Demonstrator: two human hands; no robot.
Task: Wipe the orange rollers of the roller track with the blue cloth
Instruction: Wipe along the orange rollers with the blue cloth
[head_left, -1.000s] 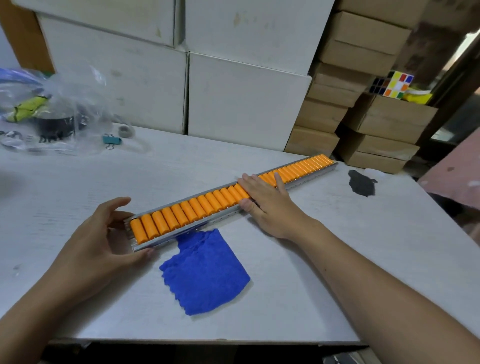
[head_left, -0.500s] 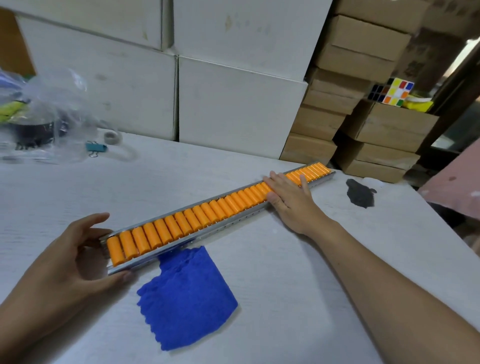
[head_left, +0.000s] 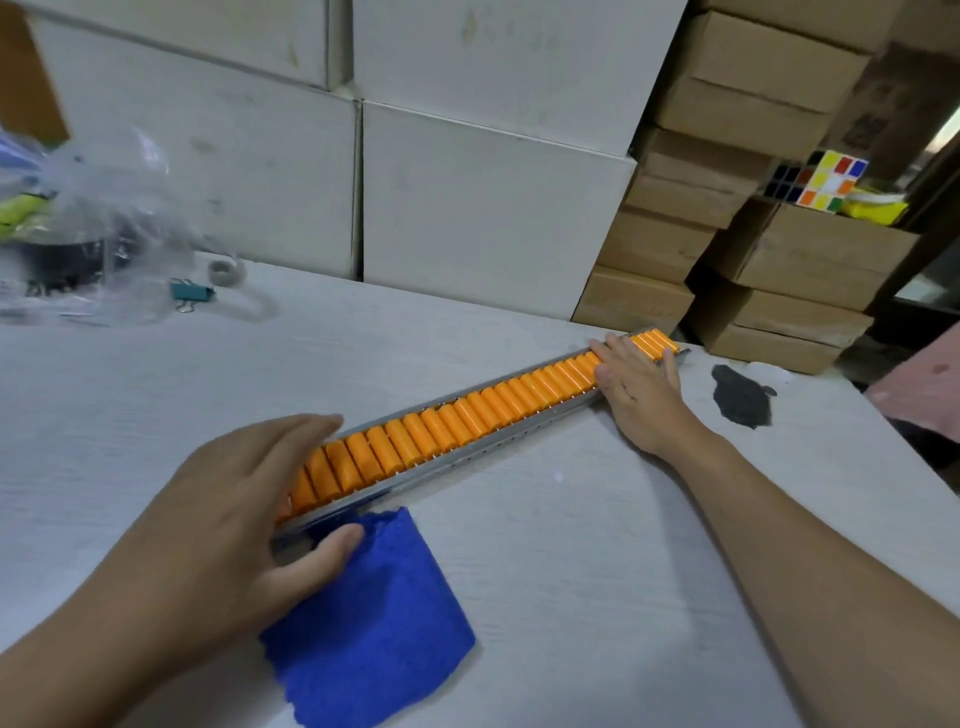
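A long metal roller track (head_left: 467, 457) with a row of orange rollers (head_left: 447, 431) lies diagonally on the white table, from near left to far right. My left hand (head_left: 223, 535) grips its near end, fingers over the far rail and thumb against the near rail. My right hand (head_left: 636, 387) lies flat, palm down, on the rollers close to the far end. The blue cloth (head_left: 374, 629) lies flat on the table just in front of the track's near end, with my left thumb touching its edge. Neither hand holds the cloth.
White boxes (head_left: 467, 208) stand along the back of the table (head_left: 597, 571); brown cartons (head_left: 727, 182) are stacked at the right with a puzzle cube (head_left: 826, 179) on top. A plastic bag (head_left: 78, 234) and a binder clip (head_left: 192, 293) lie far left. A black scrap (head_left: 740, 397) sits beyond the track's far end.
My right hand has slid along the rollers toward the far end. My left hand has closed over the track's near end, thumb now at the cloth's edge. The camera has shifted closer.
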